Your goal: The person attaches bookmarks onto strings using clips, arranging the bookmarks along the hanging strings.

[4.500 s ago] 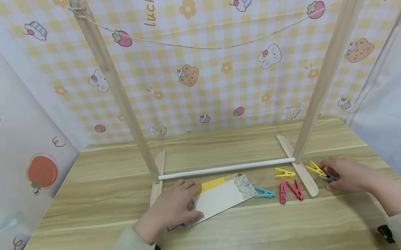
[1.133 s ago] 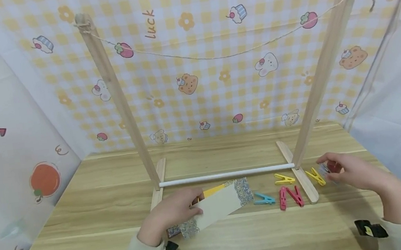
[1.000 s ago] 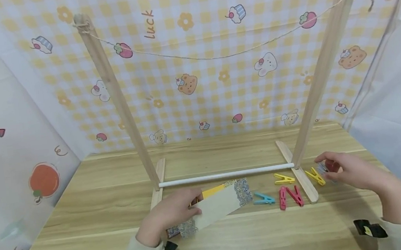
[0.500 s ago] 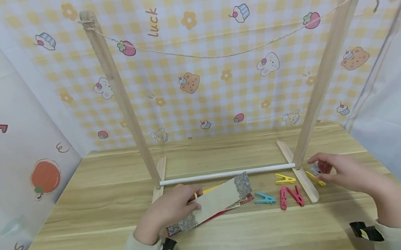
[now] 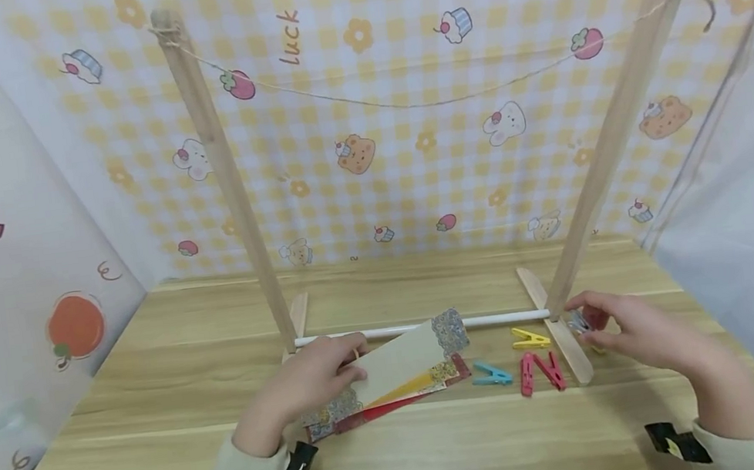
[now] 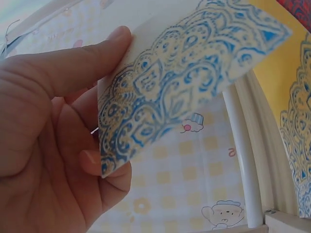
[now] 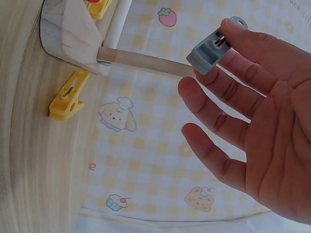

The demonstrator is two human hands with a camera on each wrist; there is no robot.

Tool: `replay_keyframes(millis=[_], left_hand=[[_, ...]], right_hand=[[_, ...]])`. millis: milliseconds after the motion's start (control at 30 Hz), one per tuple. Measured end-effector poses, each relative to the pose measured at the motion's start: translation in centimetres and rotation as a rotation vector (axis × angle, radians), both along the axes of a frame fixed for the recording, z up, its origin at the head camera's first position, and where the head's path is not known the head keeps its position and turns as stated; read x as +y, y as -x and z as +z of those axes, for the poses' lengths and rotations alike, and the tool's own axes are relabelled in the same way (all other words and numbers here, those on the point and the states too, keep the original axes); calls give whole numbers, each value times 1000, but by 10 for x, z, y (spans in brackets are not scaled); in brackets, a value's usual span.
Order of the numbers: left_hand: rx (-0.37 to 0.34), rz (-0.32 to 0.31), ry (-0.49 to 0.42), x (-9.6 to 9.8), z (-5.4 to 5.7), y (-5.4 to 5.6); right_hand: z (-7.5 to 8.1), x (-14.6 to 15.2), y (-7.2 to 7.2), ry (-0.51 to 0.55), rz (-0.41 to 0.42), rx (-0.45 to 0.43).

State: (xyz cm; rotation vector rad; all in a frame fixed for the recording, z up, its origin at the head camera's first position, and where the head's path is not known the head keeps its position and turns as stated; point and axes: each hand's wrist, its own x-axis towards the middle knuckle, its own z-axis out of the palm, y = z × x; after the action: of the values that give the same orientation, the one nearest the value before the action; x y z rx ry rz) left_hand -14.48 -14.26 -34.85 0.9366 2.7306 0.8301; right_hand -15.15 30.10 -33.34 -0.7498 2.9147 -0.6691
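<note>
My left hand [image 5: 303, 387] pinches a cream card [image 5: 401, 356] with blue lace-patterned ends between thumb and fingers. In the left wrist view, its patterned corner is lifted off the table. A yellow card [image 5: 402, 392] and a red card [image 5: 396, 405] lie fanned beneath it. At the right post's foot, my right hand [image 5: 646, 332] pinches a grey clothespin [image 7: 214, 48] between thumb and index finger. One yellow clothespin [image 7: 68, 97] lies on the table below that hand, nearly hidden by it in the head view.
A wooden stand has a left post [image 5: 223, 167], a right post [image 5: 616, 130], a white rod [image 5: 505, 319] low down and a sagging string [image 5: 404, 106] on top. Before it lie a yellow clothespin [image 5: 530, 338], a blue clothespin [image 5: 491, 374] and two pink clothespins [image 5: 527, 374].
My left hand has raised the cream card and shifted it back, baring more of the yellow and red cards. My right hand has picked up the grey clothespin and moved left over the yellow one.
</note>
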Motion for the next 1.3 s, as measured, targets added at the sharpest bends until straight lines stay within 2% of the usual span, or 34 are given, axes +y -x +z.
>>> replay_keyframes(millis=[233, 500, 733, 1133, 1300], left_hand=[[36, 15, -67, -10, 7, 3], [158, 46, -127, -23, 10, 4], [220, 101, -119, -34, 13, 2], [453, 136, -231, -50, 16, 4], [537, 157, -315, -52, 15, 9]], right_hand=[[3, -3, 3, -2, 0, 27], [5, -20, 8, -2, 8, 35], [9, -48, 16, -4, 79, 153], [27, -85, 35, 138, 140, 248], [39, -96, 39, 209, 152, 260]])
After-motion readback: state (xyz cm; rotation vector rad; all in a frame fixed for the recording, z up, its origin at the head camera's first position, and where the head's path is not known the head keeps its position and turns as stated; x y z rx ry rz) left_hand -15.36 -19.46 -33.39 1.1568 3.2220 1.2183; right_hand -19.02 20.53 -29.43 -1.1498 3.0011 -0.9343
